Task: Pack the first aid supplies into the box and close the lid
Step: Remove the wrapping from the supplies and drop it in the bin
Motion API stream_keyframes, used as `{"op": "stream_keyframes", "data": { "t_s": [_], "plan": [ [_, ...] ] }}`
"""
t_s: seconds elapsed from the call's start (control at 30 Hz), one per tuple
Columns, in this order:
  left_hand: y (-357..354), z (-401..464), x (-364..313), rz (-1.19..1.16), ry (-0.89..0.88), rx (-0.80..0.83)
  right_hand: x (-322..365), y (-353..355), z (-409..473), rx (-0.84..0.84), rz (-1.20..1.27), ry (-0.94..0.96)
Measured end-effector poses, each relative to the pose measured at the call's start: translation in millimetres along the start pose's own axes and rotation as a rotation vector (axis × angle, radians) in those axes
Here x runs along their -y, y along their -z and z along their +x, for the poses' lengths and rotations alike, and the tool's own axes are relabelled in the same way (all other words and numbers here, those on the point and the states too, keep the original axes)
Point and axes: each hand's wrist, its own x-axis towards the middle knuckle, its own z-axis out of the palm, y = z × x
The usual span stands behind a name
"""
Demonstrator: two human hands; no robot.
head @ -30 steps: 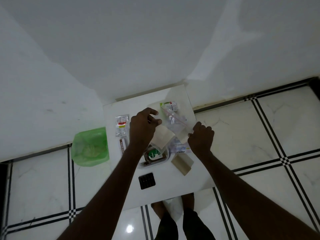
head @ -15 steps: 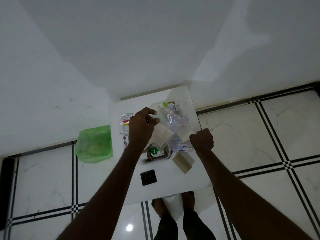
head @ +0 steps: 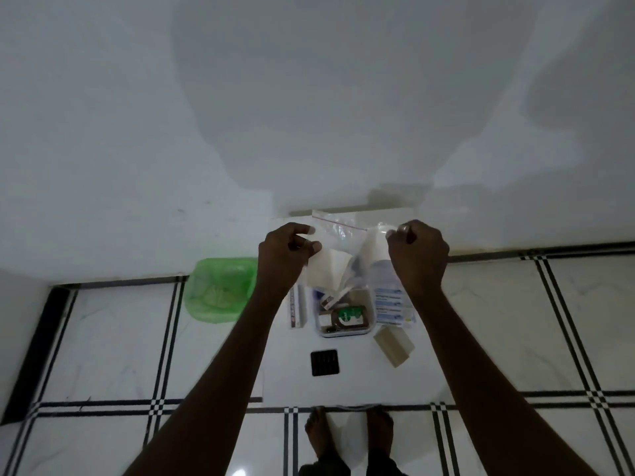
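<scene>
A clear zip bag (head: 342, 231) with a red seal strip is held up above the white table (head: 285, 379). My left hand (head: 287, 255) pinches its left top corner and my right hand (head: 417, 250) pinches its right top corner. Pale folded pads (head: 326, 269) and other small items show inside the bag. Below it sits the clear box (head: 345, 333), with a brown bottle (head: 345, 319) bearing a green label inside. A blue-striped packet (head: 391, 307) lies right of the box. A tan pad (head: 393, 345) lies near the box's front right corner.
A small black square item (head: 324, 363) lies on the table in front of the box. A long narrow strip pack (head: 297, 309) lies left of the box. A green bin (head: 220, 290) stands on the tiled floor left of the table. A white wall is behind.
Both hands have lifted the zip bag off the table and spread apart, stretching its top edge. The box below is now uncovered. My head view has shifted closer.
</scene>
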Motion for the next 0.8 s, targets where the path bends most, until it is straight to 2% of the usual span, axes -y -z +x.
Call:
{"op": "stream_keyframes", "data": {
  "t_s": [0.1,0.23,0.47,0.63,0.8],
  "plan": [
    [43.3,-1.1,12.5,-0.087,0.043,-0.081,47.1,-28.0,-17.6,0.022,0.027,0.137],
    [106.4,4.2,55.8,-0.111,0.124,-0.223,88.1,-94.9,-50.4,0.209,0.009,0.181],
    [210.7,41.4,208.5,-0.164,0.368,-0.37,118.0,-270.9,-131.5,0.452,-0.167,0.267],
    [235.8,94.0,343.7,-0.228,0.529,-0.376,94.7,-414.1,-171.3,0.511,-0.288,0.14],
    [218.5,158.3,483.7,-0.283,0.672,-0.325,43.9,-545.3,-182.9,0.572,-0.343,-0.052]
  ]
}}
